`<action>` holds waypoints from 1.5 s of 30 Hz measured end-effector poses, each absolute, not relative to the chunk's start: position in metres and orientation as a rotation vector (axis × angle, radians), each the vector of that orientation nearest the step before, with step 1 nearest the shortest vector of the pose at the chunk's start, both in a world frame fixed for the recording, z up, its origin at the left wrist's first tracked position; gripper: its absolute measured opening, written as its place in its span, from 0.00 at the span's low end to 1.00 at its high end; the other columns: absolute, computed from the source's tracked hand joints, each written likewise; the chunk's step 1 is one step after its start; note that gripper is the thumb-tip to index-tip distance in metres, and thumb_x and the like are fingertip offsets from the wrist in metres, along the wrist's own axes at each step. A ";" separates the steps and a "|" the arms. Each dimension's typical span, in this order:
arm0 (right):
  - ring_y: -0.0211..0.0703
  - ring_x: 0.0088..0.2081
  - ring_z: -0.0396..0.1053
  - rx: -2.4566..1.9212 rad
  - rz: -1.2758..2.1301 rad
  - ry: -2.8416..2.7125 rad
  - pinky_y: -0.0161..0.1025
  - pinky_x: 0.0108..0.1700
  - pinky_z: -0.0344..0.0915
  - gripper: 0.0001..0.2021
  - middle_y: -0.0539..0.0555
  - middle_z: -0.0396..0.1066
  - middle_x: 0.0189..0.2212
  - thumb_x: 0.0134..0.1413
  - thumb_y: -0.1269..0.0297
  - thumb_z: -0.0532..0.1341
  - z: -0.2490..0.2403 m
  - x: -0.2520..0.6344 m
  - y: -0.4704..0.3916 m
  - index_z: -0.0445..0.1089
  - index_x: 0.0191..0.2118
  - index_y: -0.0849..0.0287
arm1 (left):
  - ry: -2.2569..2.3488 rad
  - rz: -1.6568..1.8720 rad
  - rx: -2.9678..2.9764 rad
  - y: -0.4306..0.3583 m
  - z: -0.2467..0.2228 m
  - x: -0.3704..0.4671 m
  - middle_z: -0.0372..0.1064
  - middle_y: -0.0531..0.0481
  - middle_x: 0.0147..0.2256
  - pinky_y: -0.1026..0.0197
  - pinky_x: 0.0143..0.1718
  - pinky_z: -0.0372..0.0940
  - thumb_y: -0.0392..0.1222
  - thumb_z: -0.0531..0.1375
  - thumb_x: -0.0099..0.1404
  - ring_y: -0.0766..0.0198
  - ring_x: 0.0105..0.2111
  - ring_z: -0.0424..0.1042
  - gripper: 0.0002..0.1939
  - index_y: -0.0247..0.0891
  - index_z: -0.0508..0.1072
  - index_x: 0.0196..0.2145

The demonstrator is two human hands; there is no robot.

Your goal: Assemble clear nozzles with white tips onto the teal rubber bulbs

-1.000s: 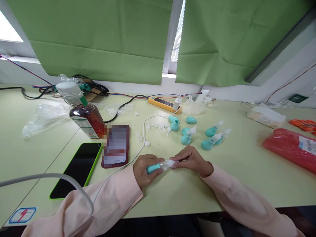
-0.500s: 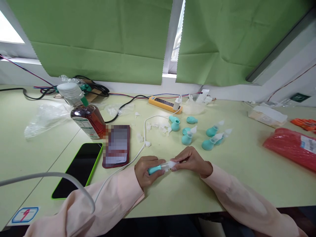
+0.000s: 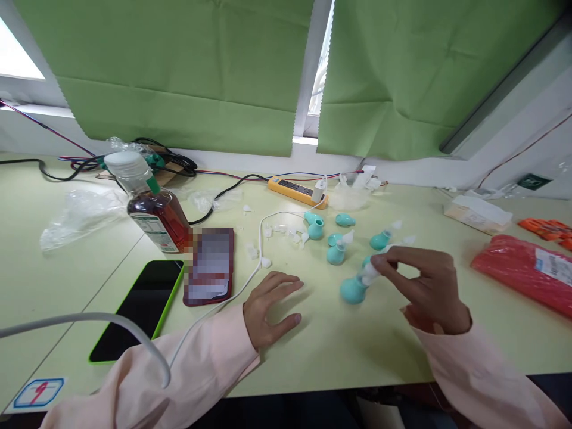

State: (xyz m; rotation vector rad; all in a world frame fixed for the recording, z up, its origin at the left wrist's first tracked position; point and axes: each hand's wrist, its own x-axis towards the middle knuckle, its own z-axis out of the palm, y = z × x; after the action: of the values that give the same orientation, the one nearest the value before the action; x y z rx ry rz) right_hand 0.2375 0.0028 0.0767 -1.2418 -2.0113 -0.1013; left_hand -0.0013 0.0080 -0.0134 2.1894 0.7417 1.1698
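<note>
My right hand (image 3: 424, 286) pinches the whitish tip of a teal nasal aspirator (image 3: 353, 291), whose round bulb hangs low over the table or touches it; I cannot tell which. Fingers apart and holding nothing, my left hand (image 3: 273, 307) rests over the table to the left of it. Behind the right hand, partly hidden, are other tipped aspirators, one with its teal bulb (image 3: 380, 240) in plain view. Another tipped aspirator (image 3: 336, 254) stands upright further left. Loose teal bulbs (image 3: 315, 229) and small clear and white tip pieces (image 3: 288, 230) lie beyond my hands.
A black phone with a green edge (image 3: 138, 310), a phone in a dark red case (image 3: 210, 268) and a bottle of amber liquid (image 3: 161, 217) are on the left. A white cable (image 3: 243, 287) crosses from a yellow power strip (image 3: 297, 192). A red plastic package (image 3: 522, 268) lies right.
My left hand has let go of the aspirator and opened. My right hand has carried the aspirator to the right by its tip, towards the other tipped ones.
</note>
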 end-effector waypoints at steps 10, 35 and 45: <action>0.37 0.17 0.59 -1.749 -0.581 -2.221 0.35 0.24 0.51 0.16 0.50 0.64 0.13 0.48 0.58 0.52 0.056 0.280 0.039 0.65 0.17 0.59 | 1.513 0.953 2.738 0.032 -0.020 -0.010 0.68 0.44 0.32 0.57 0.28 0.62 0.34 0.51 0.56 0.57 0.33 0.63 0.11 0.37 0.70 0.36; 0.53 0.38 0.60 -1.564 -0.293 -2.510 0.47 0.36 0.54 0.12 0.62 0.65 0.31 0.52 0.73 0.46 -0.007 0.145 0.099 0.65 0.38 0.61 | 1.597 0.795 2.708 0.045 -0.024 -0.016 0.60 0.43 0.42 0.48 0.38 0.58 0.42 0.55 0.54 0.49 0.43 0.54 0.08 0.39 0.70 0.32; 0.34 0.26 0.61 -0.978 1.237 -1.929 0.33 0.29 0.59 0.11 0.50 0.64 0.25 0.53 0.61 0.49 0.011 0.154 0.053 0.58 0.40 0.59 | 1.273 1.245 2.174 0.034 -0.007 -0.012 0.65 0.46 0.37 0.57 0.37 0.60 0.41 0.55 0.55 0.60 0.38 0.60 0.16 0.36 0.62 0.42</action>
State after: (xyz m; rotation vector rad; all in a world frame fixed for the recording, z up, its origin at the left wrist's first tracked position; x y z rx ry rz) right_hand 0.1541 0.0527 0.0106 -0.9778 -1.9291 1.2367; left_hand -0.0117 0.0340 -0.0067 2.1737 1.2726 1.2452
